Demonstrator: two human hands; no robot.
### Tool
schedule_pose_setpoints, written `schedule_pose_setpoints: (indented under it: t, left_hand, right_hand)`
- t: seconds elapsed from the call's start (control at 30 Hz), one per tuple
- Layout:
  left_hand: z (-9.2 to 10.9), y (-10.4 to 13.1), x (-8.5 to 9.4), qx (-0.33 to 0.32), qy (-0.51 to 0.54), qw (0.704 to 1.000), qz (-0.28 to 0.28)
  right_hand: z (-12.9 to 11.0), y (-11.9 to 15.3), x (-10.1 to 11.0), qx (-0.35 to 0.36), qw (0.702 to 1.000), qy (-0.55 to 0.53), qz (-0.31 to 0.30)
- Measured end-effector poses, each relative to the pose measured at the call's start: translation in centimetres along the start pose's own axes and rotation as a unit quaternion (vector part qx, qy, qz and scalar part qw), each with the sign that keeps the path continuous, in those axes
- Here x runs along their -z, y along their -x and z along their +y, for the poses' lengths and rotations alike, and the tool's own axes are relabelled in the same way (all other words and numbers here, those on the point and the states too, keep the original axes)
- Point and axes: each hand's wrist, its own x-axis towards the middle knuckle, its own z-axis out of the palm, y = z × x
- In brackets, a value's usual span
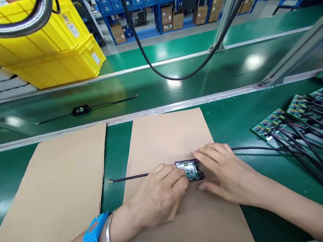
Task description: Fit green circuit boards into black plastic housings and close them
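Note:
A small black case with a green circuit board (190,170) in it lies on a cardboard sheet (170,135). My left hand (163,188), with a blue strap and a silver bangle at the wrist, is closed at the case's left end; what its fingers pinch, if anything, is hidden. Around the right end of the case my right hand (222,168) has its fingers and thumb apart, the fingertips at the upper edge. A black cable (132,177) with bare wire ends leaves to the left, and another black cable (259,149) runs right from behind my right hand.
Green boards (270,123) with bundled black cables lie at the right. A second cardboard sheet (64,175) is at the left. Beyond the metal rail (177,105), a similar cabled unit (80,110) lies on a green surface. Yellow bins (65,64) stand back left; a black cable (173,78) hangs overhead.

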Motion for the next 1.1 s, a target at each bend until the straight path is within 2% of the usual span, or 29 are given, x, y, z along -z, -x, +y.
schedule_pose_setpoints:
  t: [0.07, 0.13, 0.27, 0.37, 0.53, 0.67, 0.73, 0.83, 1.0, 1.1]
  left_hand:
    - [0.1, -0.7, -0.4, -0.038, -0.009, 0.999, -0.028]
    - [-0.3, -1.2, -1.0, -0.052, -0.031, 0.998, -0.033]
    - [-1.4, -1.5, -2.0, -0.076, -0.066, 0.995, -0.01]
    - [-2.0, -1.5, -1.9, -0.085, -0.053, 0.995, -0.001]
    - [-2.3, -1.8, -1.4, -0.096, -0.02, 0.995, 0.011]
    - [-2.2, -1.6, -1.8, -0.086, -0.007, 0.996, 0.038]
    - [-2.1, -1.5, -2.1, -0.082, -0.009, 0.996, 0.037]
    - [-2.1, -1.4, -2.5, -0.088, -0.016, 0.996, 0.031]
    - [-2.2, -1.3, -2.8, -0.088, -0.01, 0.996, 0.028]
    - [-2.2, -1.3, -2.8, -0.076, -0.001, 0.997, 0.015]
  right_hand:
    - [0.2, -0.6, -0.5, -0.012, 1.0, -0.018, -0.019]
    - [0.1, -1.5, -1.0, -0.027, 0.998, -0.031, -0.04]
    - [0.2, -2.9, -0.8, -0.029, 0.995, -0.051, -0.076]
    - [0.3, -3.2, -0.6, -0.025, 0.993, -0.068, -0.089]
    - [0.5, -2.9, -0.4, -0.022, 0.992, -0.086, -0.094]
    - [1.9, -1.7, 0.8, -0.012, 0.992, -0.099, -0.072]
    - [2.8, -1.1, 1.4, -0.035, 0.993, -0.1, -0.054]
    - [3.6, -0.7, 1.7, -0.073, 0.988, -0.123, -0.061]
    - [2.5, -1.7, 1.0, -0.046, 0.981, -0.168, -0.088]
    - [1.7, -2.0, 1.1, -0.029, 0.983, -0.162, -0.082]
